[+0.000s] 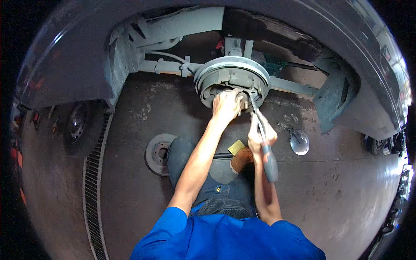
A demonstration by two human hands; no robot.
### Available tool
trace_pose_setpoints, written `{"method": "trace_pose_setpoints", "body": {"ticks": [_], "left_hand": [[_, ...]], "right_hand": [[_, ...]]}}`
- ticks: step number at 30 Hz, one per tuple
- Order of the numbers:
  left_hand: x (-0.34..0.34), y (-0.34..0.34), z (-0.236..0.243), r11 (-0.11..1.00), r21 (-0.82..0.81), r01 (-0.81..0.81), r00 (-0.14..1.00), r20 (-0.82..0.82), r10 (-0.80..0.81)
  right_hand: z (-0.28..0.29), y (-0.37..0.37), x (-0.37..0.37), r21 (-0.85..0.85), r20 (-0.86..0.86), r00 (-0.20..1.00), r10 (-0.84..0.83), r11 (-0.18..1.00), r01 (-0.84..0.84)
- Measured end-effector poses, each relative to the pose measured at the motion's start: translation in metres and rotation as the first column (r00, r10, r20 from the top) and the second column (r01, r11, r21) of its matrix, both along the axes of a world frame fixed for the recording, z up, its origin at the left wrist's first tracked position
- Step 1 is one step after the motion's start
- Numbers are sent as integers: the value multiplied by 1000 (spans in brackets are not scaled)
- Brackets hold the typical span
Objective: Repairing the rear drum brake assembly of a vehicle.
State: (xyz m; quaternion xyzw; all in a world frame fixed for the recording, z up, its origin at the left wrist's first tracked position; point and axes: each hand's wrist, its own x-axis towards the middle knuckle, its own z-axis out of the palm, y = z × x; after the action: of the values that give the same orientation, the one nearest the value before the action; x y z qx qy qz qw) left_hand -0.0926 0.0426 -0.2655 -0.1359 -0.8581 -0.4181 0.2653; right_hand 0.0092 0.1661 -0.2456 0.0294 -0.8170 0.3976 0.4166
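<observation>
In front of me, under the wheel arch, is an open drum brake assembly [229, 77] with its round backing plate and brake shoes showing. My left hand [225, 105] reaches into the lower left of it, with fingers curled together near the hub; whatever they grip is hidden. My right hand [261, 132] is closed around a long screwdriver [269, 167] with a dark grey and orange handle. Its shaft slants up and its tip is at the right inner side of the brake, beside the wheel studs.
A brake drum or disc [152, 154] lies on the floor by my left knee. A yellow card or packet [236, 147] is near my right boot. To the right sits a shiny round dish [299, 142]. A wheel [78, 125] stands left of the floor grate [92, 186]; an axle beam [292, 86] runs behind the brake.
</observation>
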Motion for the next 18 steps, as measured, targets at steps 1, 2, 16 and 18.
{"method": "trace_pose_setpoints", "body": {"ticks": [1,2,16,18], "left_hand": [[9,-20,-5,999,38,38,989,-147,-32],[34,-19,16,999,45,18,992,128,-24],[187,-105,-102,967,254,7,833,534,-146],[200,-94,-94,974,227,26,818,554,-151]], "right_hand": [[-16,-3,12,-15,-22,999,26,1000,-26],[-26,15,27,55,-31,999,-9,998,11],[-293,271,177,566,820,-62,-569,823,-60],[-313,283,173,601,795,-61,-604,797,-57]]}}
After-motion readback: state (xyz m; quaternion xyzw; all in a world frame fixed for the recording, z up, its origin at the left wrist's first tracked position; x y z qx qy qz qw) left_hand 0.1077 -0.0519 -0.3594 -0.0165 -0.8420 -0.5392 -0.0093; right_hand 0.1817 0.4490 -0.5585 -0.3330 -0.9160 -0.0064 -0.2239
